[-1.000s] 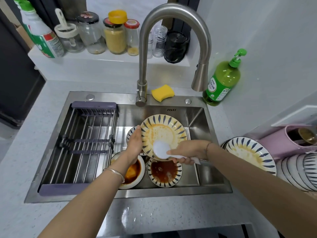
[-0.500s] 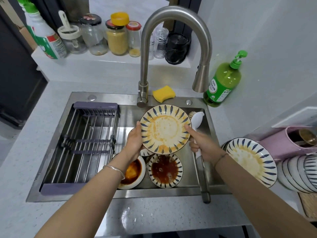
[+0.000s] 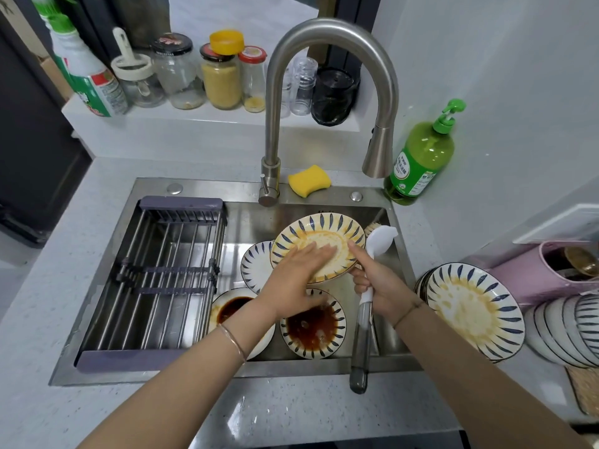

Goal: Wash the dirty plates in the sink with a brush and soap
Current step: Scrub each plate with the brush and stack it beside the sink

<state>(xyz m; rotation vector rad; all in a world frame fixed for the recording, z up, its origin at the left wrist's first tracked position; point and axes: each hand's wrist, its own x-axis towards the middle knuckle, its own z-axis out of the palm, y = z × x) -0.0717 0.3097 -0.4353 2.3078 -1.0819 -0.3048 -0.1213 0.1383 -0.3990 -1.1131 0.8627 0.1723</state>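
Note:
A yellow-stained plate (image 3: 324, 228) with a blue petal rim is held tilted over the steel sink (image 3: 246, 215). My left hand (image 3: 295, 280) lies flat on its face, fingers straight. My right hand (image 3: 379, 286) grips the white dish brush (image 3: 372, 254) by its handle, its index finger touching the plate's right edge; the brush head points up beside the plate. Below sit two plates with dark sauce (image 3: 312, 328) (image 3: 233, 309) and a cleaner plate (image 3: 256, 264).
A drying rack (image 3: 162, 270) fills the sink's left half. The faucet (image 3: 324, 37) arches above, with a yellow sponge (image 3: 308, 180) and green soap bottle (image 3: 421, 160) behind. A dirty plate (image 3: 470, 306) on a stack, bowls (image 3: 564, 328) and a pink holder (image 3: 544, 273) stand at right.
My left hand moved from the plate's left edge onto its face. The plate tipped flatter. My right hand stays at the right edge with the brush upright.

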